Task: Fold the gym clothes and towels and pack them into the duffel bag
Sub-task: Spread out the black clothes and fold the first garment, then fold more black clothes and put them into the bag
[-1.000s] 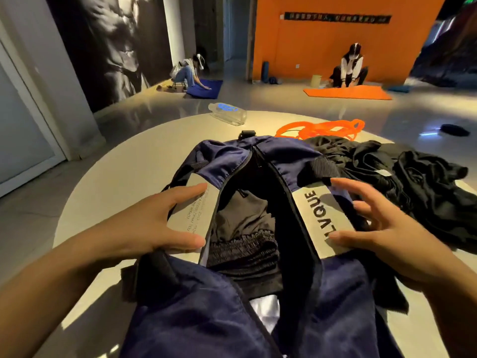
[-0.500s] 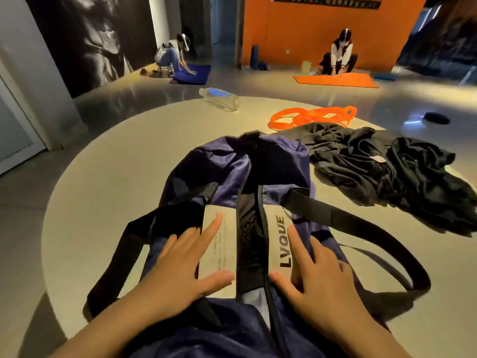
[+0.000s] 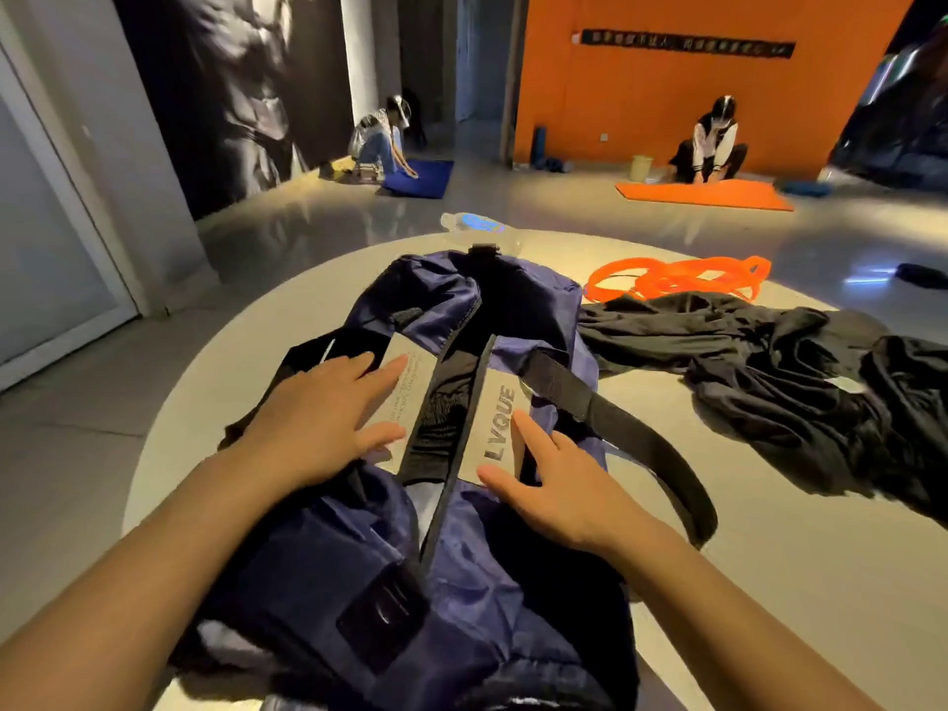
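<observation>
1. Head view: a gym hall with an orange wall and a dark mural; two people crouch over mats on the glossy floor far behind. Up close, a round pale surface (image 3: 328, 310) carries everything.
2. A navy-blue nylon duffel bag (image 3: 461, 582) lies lengthwise in front of the person, its zip opening a narrow slot along the top. Dark folded fabric (image 3: 441, 402) shows inside the slot, so at least one garment seems packed.
3. The left hand (image 3: 318, 423) lies flat on the pale label panel left of the opening, fingers straight and spread, gripping nothing. The right hand (image 3: 559, 484) rests likewise on the panel printed LVQUE, fingers extended, holding nothing. Pressing from both sides, they appear to squeeze the bag's sides together, probably to settle the contents.
4. The bag's black webbing strap (image 3: 615, 428) loops out over the surface to the right, clear of the opening.
5. A heap of crumpled black clothes (image 3: 800, 392) lies unfolded to the right of the bag, well apart from both hands; this looks like the work remaining.
6. An orange resistance band (image 3: 682, 277) sits beyond the heap, and a clear plastic water bottle (image 3: 477, 225) lies at the far edge behind the bag.
</observation>
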{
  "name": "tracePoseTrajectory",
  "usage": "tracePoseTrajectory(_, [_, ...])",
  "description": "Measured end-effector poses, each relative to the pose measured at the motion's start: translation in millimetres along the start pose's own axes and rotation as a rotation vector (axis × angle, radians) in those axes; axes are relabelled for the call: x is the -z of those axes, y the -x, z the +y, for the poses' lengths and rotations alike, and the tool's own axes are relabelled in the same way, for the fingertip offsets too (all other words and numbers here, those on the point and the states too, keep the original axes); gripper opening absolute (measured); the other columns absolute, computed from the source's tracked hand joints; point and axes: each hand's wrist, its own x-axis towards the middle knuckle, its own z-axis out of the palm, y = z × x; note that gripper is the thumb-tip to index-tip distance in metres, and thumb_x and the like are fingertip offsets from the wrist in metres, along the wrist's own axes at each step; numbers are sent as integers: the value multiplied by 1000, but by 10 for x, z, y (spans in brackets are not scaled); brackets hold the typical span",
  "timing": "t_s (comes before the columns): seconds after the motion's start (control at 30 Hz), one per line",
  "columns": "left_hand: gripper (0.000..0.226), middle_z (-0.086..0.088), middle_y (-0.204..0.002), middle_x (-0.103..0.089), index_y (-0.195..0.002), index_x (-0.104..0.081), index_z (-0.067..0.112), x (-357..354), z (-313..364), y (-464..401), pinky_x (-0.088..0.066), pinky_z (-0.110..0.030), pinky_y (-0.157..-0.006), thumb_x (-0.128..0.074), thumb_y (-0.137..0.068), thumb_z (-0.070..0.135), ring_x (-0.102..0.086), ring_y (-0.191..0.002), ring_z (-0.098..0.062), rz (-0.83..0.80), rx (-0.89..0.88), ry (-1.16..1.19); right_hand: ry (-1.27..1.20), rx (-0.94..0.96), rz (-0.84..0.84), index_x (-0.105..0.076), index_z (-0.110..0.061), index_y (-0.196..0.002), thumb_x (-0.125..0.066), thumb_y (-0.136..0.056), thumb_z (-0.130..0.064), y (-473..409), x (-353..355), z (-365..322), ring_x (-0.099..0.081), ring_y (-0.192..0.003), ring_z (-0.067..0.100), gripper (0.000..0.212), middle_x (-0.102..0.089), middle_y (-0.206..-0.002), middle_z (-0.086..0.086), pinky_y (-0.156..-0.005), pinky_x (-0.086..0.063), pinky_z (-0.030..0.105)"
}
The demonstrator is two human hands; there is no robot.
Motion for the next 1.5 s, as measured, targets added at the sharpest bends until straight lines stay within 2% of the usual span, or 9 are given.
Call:
tracePoseTrajectory(0.13, [82, 59, -128, 5, -131, -13, 66, -3, 133, 495, -3, 1, -100, 1, -55, 96, 1, -123, 30, -29, -8, 286, 124, 152, 205, -11, -45, -148, -28, -87, -75, 289, -295, -92, -23, -144, 22, 70, -9, -160, -3, -111, -30, 39])
tracePoseTrajectory(0.2, [86, 51, -136, 18, -132, 2, 67, -255, 155, 668, 11, -5, -103, 12, -52, 95, 23, -124, 27, -91, 28, 247, 161, 175, 194, -29, -43, -145, -18, -87, -76, 298, -415, -107, -40, -137, 22, 68, -28, -155, -1, -105, -39, 40])
tracePoseTrajectory(0.3, [71, 12, -156, -27, -149, -26, 38, -580, 71, 671, -5, -25, -112, -10, -90, 75, -9, -144, -6, -123, 57, 92, 107, 197, 140, 8, -58, -140, 4, -73, -80, 119, -547, -68, 9, -146, 9, 70, 23, -152, -17, -117, 5, 33])
tracePoseTrajectory(0.4, [62, 10, -155, -29, -150, -26, 37, -721, -112, 511, -7, -31, -111, -19, -96, 67, -15, -145, -15, -10, 27, 53, 97, 207, 143, 14, -59, -138, -2, -77, -76, -106, -525, -122, 25, -141, 5, 65, 31, -150, -19, -116, 15, 31])
tracePoseTrajectory(0.67, [65, 19, -145, -36, -138, -50, 29, -764, -730, -169, -2, -13, -114, -24, -92, 67, -10, -141, 10, 326, -24, 255, 35, 253, 211, -7, -42, -150, -11, -84, -72, -1086, -564, -353, 6, -147, 14, 72, 5, -161, -7, -120, -1, 42])
tracePoseTrajectory(0.83, [78, 19, -144, -35, -138, -51, 27, -776, -975, -484, -3, -19, -115, -11, -89, 73, -10, -138, 8, 314, 23, 179, 44, 303, 279, -22, -37, -145, -12, -85, -71, -1551, -605, -423, -16, -143, 23, 70, -19, -156, -1, -115, -18, 48])
tracePoseTrajectory(0.97, [85, 17, -148, -39, -141, -45, 33, -748, -1018, -519, -5, -29, -116, -5, -82, 78, -6, -138, 7, 223, 35, 110, 13, 383, 462, -48, -24, -126, -33, -93, -51, -1489, -548, -434, -47, -110, 23, 45, -49, -125, 0, -99, -39, 41])
tracePoseTrajectory(1.17, [66, 9, -146, -42, -137, -50, 27, -386, -446, -492, -5, -30, -118, -23, -86, 58, -24, -141, -3, 310, 178, 338, 218, 517, 669, -59, -18, -126, -20, -101, -44, -1037, -460, 87, -47, -125, 26, 52, -58, -132, 6, -109, -20, 52])
tracePoseTrajectory(1.5, [41, 17, -132, -53, -129, -50, 36, -749, 1468, -1022, -10, -36, -120, -33, -97, 55, -45, -117, 0, 111, -226, 412, 463, 250, 583, -64, -27, -121, -34, -92, -57, -340, 30, 1203, -55, -123, 29, 52, -60, -132, 2, -109, -13, 61])
